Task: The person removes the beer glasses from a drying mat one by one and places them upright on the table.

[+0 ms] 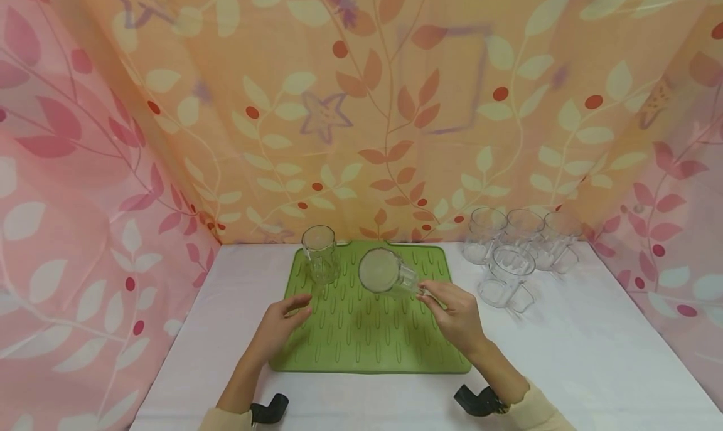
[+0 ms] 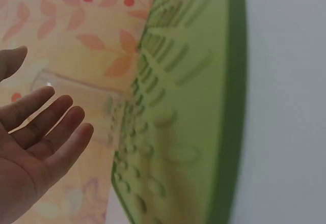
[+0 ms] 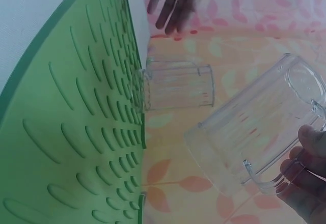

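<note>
My right hand (image 1: 454, 315) pinches the handle of a clear glass mug (image 1: 380, 270) and holds it tilted above the green ridged mat (image 1: 367, 343). In the right wrist view, thumb and fingers close on the handle of that held mug (image 3: 249, 127), whose body is apart from the mat. A second glass mug (image 1: 320, 255) stands on the mat's far left part. My left hand (image 1: 277, 324) hovers over the mat's left edge, nearest to the standing mug and not touching it. In the left wrist view, the fingers of the left hand (image 2: 41, 132) are spread and hold nothing.
Several more clear glass mugs (image 1: 511, 265) stand grouped on the white table (image 1: 570, 356) to the right of the mat. A patterned orange cloth (image 1: 384, 105) hangs behind the table, and pink patterned cloth (image 1: 62, 230) hangs at both sides.
</note>
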A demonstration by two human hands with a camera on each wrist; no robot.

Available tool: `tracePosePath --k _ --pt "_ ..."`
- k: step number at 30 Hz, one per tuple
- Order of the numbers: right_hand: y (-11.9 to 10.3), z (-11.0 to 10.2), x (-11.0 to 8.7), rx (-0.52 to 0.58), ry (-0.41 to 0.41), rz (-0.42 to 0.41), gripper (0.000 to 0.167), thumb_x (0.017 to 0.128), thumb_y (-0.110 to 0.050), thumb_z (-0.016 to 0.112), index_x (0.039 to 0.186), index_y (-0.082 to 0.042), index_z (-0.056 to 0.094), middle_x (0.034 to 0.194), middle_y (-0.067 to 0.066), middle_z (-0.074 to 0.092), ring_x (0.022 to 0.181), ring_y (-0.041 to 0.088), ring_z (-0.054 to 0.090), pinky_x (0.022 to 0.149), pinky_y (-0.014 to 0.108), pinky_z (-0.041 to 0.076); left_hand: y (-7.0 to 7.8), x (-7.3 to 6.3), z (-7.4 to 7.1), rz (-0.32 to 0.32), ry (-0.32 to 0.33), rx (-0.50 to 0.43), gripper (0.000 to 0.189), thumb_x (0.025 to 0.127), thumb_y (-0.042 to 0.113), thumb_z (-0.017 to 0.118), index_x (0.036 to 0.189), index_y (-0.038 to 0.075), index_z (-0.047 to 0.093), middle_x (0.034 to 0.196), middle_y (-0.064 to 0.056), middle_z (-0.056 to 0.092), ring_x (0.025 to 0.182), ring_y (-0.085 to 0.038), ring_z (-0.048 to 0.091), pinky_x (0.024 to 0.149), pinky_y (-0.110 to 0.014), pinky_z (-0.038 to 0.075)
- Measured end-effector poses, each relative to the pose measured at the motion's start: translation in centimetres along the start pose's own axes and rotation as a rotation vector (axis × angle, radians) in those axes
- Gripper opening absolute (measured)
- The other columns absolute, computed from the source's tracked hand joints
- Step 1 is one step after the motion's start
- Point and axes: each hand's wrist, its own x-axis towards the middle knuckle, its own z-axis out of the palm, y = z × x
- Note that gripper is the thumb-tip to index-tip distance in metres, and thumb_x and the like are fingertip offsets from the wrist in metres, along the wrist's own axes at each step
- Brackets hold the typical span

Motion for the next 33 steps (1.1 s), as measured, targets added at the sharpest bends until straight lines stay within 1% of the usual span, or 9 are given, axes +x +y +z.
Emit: tracePosePath --k 2,5,7,9,15,19,22,28,33 --pt "0.0 0.0 0.0 -0.008 -0.006 -0.012 0.026 0.068 0.006 0.08 0.093 0.001 0.074 0.084 0.013 0.075 0.075 0.026 0.071 0.083 0.011 0.053 0.6 0.2 0.1 0.0 -0.013 -0.03 0.042 0.097 0.025 0.061 0.134 0.006 0.058 0.135 -0.015 0.06 0.129 -0.031 0.054 0.106 -0.05 0.046" --pt "-0.1 0.0 0.0 -0.028 -0.009 -0.042 0.016 0.084 -0.013 0.074 0.093 0.0 0.074 0.084 0.011 0.075 0.075 0.025 0.071 0.082 0.013 0.054 1.5 0.7 0.2 0.001 -0.03 -0.057 0.045 0.096 0.03 0.061 0.134 0.006 0.058 0.135 -0.015 0.06 0.126 -0.029 0.056 0.105 -0.047 0.048" --pt "-0.1 0.0 0.0 -0.039 -0.009 -0.064 0.025 0.092 -0.024 0.066 0.093 0.0 0.074 0.084 0.011 0.075 0.075 0.025 0.071 0.081 0.014 0.055 2.1 0.9 0.3 -0.007 -0.041 -0.074 0.048 0.096 0.034 0.061 0.134 0.005 0.057 0.135 -0.014 0.06 0.125 -0.028 0.057 0.105 -0.045 0.048" --pt "0.0 0.1 0.1 -0.046 -0.003 -0.092 0.033 0.096 -0.029 0.059 0.092 0.001 0.074 0.084 0.011 0.075 0.075 0.026 0.071 0.081 0.016 0.056 2.8 1.1 0.4 -0.013 -0.054 -0.091 0.05 0.096 0.036 0.061 0.135 0.005 0.056 0.136 -0.014 0.06 0.124 -0.029 0.058 0.104 -0.043 0.049" --pt "-0.3 0.3 0.4 -0.036 0.016 -0.172 0.031 0.097 -0.025 0.058 0.091 0.001 0.074 0.084 0.01 0.074 0.075 0.023 0.071 0.078 0.019 0.057 4.9 1.7 0.5 -0.002 -0.099 -0.155 0.047 0.097 0.034 0.059 0.134 0.006 0.056 0.135 -0.017 0.059 0.124 -0.034 0.058 0.102 -0.041 0.051" --pt "-0.5 0.4 0.7 -0.02 0.027 -0.233 0.028 0.097 -0.022 0.059 0.091 0.001 0.075 0.084 0.008 0.074 0.074 0.021 0.07 0.072 0.023 0.058 5.8 2.2 0.5 0.011 -0.141 -0.179 0.049 0.097 0.035 0.059 0.135 0.005 0.054 0.137 -0.018 0.057 0.125 -0.032 0.057 0.102 -0.039 0.052" --pt "-0.5 0.6 0.8 -0.022 0.03 -0.265 0.027 0.097 -0.02 0.06 0.091 0.002 0.075 0.084 0.009 0.074 0.075 0.022 0.07 0.071 0.026 0.059 6.4 2.8 0.5 0.012 -0.182 -0.203 0.05 0.097 0.036 0.059 0.136 0.005 0.054 0.138 -0.017 0.056 0.126 -0.03 0.056 0.101 -0.039 0.052" --pt "-0.4 0.8 0.7 -0.057 0.033 -0.324 0.026 0.096 -0.018 0.061 0.092 0.003 0.075 0.086 0.011 0.075 0.077 0.024 0.071 0.072 0.03 0.06 7.6 4.1 0.8 -0.028 -0.25 -0.257 0.05 0.098 0.037 0.056 0.136 0.003 0.053 0.137 -0.02 0.057 0.122 -0.035 0.058 0.096 -0.041 0.056" --pt "-0.3 0.8 0.5 -0.093 0.029 -0.36 0.025 0.097 -0.017 0.06 0.091 0.003 0.076 0.086 0.012 0.075 0.078 0.025 0.072 0.073 0.031 0.061 8.4 5.2 1.1 -0.073 -0.297 -0.28 0.058 0.098 0.041 0.056 0.137 -0.002 0.05 0.132 -0.023 0.059 0.111 -0.03 0.066 0.093 -0.044 0.057"
